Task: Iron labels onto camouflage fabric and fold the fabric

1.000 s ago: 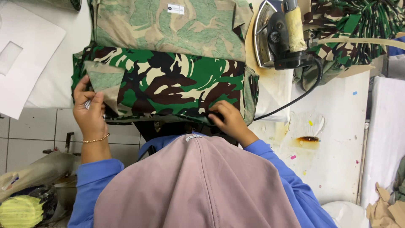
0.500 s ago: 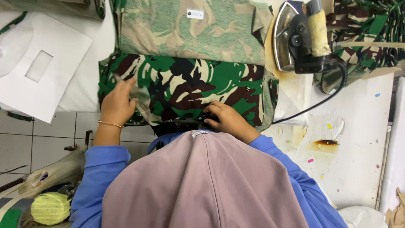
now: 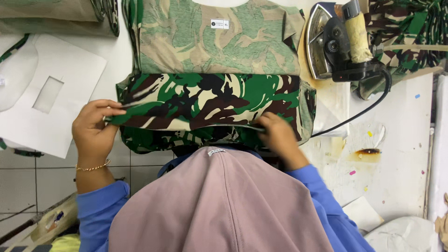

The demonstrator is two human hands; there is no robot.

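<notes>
Camouflage garment (image 3: 214,100) is lying flat across the middle of the frame on a white worktable (image 3: 396,140), its pale, washed-out inner side showing in the upper half and its saturated green, brown and black outer side showing in the folded-up lower band. A small white label (image 3: 219,24) is sitting near the neckline at the top centre. The left hand (image 3: 93,128) is resting at the left end of the folded band, fingers curled and pinching the fabric edge between thumb and fingertips; a thin gold bracelet (image 3: 93,166) is circling that wrist. The right hand (image 3: 280,137) is pressing on the lower hem toward the right end of the band, fingers bent onto the cloth, though motion blur is making it impossible to tell whether it is gripping the hem or only pushing it down. Both arms are wearing blue sleeves (image 3: 100,210), and a dusty-pink head covering (image 3: 219,205) is filling the bottom centre of the frame.

An electric iron (image 3: 343,44) is standing on its side in the upper right, just beside the garment's right edge, its black cord (image 3: 364,112) trailing down across the table. A white cardboard template (image 3: 51,98) with a rectangular cut-out is lying at the left, close to the left hand. More camouflage cloth (image 3: 410,37) is piling up at the far upper right.
</notes>
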